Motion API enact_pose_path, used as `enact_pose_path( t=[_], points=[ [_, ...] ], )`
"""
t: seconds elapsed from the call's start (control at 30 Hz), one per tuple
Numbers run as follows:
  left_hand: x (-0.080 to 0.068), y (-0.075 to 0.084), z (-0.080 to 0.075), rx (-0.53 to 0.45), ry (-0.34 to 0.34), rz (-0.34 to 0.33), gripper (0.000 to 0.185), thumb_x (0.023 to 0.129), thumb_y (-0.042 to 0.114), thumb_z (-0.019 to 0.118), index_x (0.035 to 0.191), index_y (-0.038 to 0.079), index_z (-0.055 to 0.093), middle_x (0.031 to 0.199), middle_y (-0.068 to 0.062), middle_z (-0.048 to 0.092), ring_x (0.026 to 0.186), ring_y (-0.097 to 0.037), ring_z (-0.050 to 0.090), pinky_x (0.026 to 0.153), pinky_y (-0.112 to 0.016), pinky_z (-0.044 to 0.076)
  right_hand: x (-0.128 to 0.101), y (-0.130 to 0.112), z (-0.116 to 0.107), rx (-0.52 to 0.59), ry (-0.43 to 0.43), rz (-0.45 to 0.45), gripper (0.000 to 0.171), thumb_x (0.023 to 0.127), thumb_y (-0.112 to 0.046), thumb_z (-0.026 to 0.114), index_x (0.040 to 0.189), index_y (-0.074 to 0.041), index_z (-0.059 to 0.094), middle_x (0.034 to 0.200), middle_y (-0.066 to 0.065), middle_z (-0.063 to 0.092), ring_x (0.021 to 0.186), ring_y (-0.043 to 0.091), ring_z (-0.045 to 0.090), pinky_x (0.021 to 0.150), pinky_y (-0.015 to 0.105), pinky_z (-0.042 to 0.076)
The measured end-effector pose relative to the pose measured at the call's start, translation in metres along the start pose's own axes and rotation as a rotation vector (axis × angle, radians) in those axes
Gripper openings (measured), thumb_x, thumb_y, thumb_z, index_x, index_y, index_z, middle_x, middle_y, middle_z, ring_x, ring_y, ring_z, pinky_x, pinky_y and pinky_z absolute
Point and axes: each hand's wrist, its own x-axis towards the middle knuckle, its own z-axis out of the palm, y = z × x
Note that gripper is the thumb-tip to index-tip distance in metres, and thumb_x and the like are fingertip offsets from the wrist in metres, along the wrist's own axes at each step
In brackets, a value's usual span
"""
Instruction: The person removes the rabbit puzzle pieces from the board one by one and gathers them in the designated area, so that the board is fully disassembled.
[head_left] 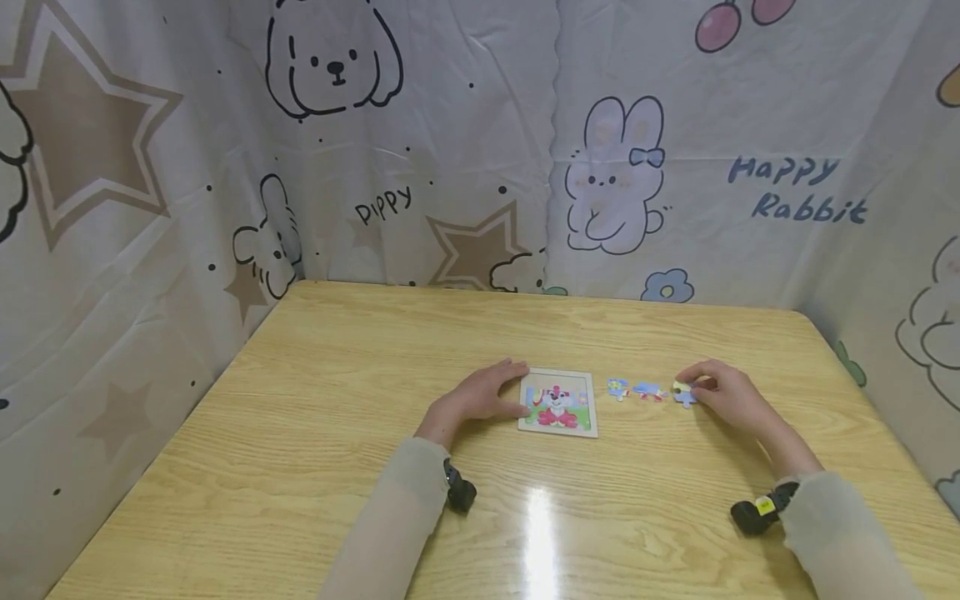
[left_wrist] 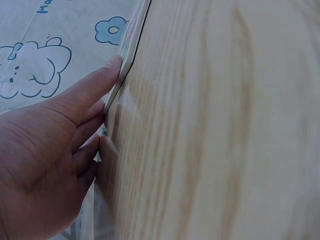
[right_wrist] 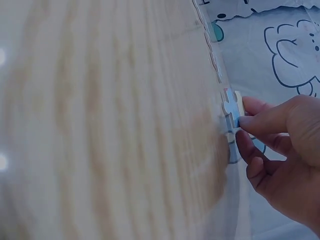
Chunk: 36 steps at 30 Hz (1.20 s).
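A square puzzle tray (head_left: 527, 425) with a pale rim lies on the table, holding a picture of a pink and white animal; its upper strip is bare wood. My left hand (head_left: 480, 393) rests against the tray's left side, thumb extended onto the edge and fingertips at the far left corner. In the left wrist view, the thumb (left_wrist: 107, 72) lies along the tray's edge. Over to the right, my right hand (head_left: 723, 393) pinches a blue and yellow puzzle piece (head_left: 682, 395) between thumb and index finger. That puzzle piece (right_wrist: 231, 107) appears tilted up in the right wrist view.
Between the tray and my right hand lie a blue and yellow puzzle piece (head_left: 617, 387) and a blue and red piece (head_left: 649, 391), in a row. The wooden table (head_left: 315, 467) ends at a printed curtain (head_left: 480, 150) behind and at both sides.
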Motion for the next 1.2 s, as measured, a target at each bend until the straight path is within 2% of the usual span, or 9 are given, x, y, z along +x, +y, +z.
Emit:
enact_pose_path(
  t=[0.17,0.33,0.47,0.57,0.8,0.97,1.2],
  points=[
    [-0.001,0.0,0.0,0.0,0.0,0.002,0.073,0.083,0.043,0.067,0.145,0.023,0.034,0.153,0.006,0.029,0.145,-0.016,0.016,0.119,-0.038,0.017,0.003,0.001,0.001,-0.015,-0.033,0.026,0.024,0.088,0.003,0.053,0.111,0.002,0.062,0.122,0.029,0.053,0.105,0.041,0.051,0.087,0.055,0.044],
    [-0.001,0.0,-0.001,0.0,-0.003,-0.002,0.073,0.083,0.043,0.067,0.146,0.023,0.034,0.154,0.006,0.028,0.146,-0.015,0.016,0.119,-0.037,0.017,0.005,0.003,0.0,-0.009,-0.053,0.011,0.023,0.088,0.002,0.055,0.11,0.002,0.062,0.121,0.03,0.054,0.102,0.039,0.052,0.084,0.051,0.045],
    [-0.001,-0.001,-0.001,0.001,-0.004,-0.003,0.073,0.083,0.043,0.067,0.145,0.023,0.034,0.154,0.006,0.029,0.146,-0.015,0.015,0.119,-0.037,0.017,0.005,0.002,-0.001,-0.01,-0.036,-0.024,0.022,0.088,0.003,0.056,0.109,0.002,0.062,0.117,0.027,0.056,0.102,0.039,0.054,0.084,0.05,0.046],
    [-0.001,-0.001,-0.001,-0.006,-0.004,-0.002,0.073,0.083,0.043,0.067,0.145,0.023,0.035,0.154,0.006,0.029,0.146,-0.016,0.016,0.119,-0.038,0.017,0.004,-0.002,0.0,-0.009,-0.011,-0.044,0.023,0.087,0.002,0.057,0.109,0.002,0.062,0.114,0.025,0.057,0.099,0.036,0.055,0.082,0.045,0.048],
    [0.0,-0.001,-0.001,-0.006,-0.002,0.002,0.073,0.083,0.043,0.067,0.145,0.023,0.035,0.153,0.006,0.029,0.145,-0.016,0.016,0.119,-0.038,0.017,0.01,-0.025,0.012,0.007,-0.012,-0.101,0.024,0.086,-0.004,0.063,0.109,0.001,0.062,0.107,0.02,0.059,0.088,0.023,0.053,0.073,0.026,0.044],
    [0.001,-0.001,0.0,-0.006,-0.001,-0.001,0.072,0.083,0.042,0.067,0.145,0.024,0.035,0.153,0.007,0.029,0.145,-0.016,0.016,0.119,-0.038,0.017,0.02,-0.043,0.028,0.025,-0.039,-0.153,0.022,0.086,-0.007,0.065,0.108,-0.001,0.063,0.104,0.015,0.06,0.084,0.017,0.051,0.07,0.023,0.044],
    [0.0,-0.001,0.0,-0.005,0.0,0.002,0.072,0.083,0.042,0.067,0.145,0.023,0.035,0.153,0.007,0.029,0.146,-0.016,0.016,0.119,-0.037,0.017,0.034,-0.067,0.046,0.084,-0.106,-0.212,0.022,0.087,-0.008,0.064,0.108,-0.003,0.063,0.105,0.013,0.061,0.083,0.016,0.05,0.069,0.022,0.044]
  ],
)
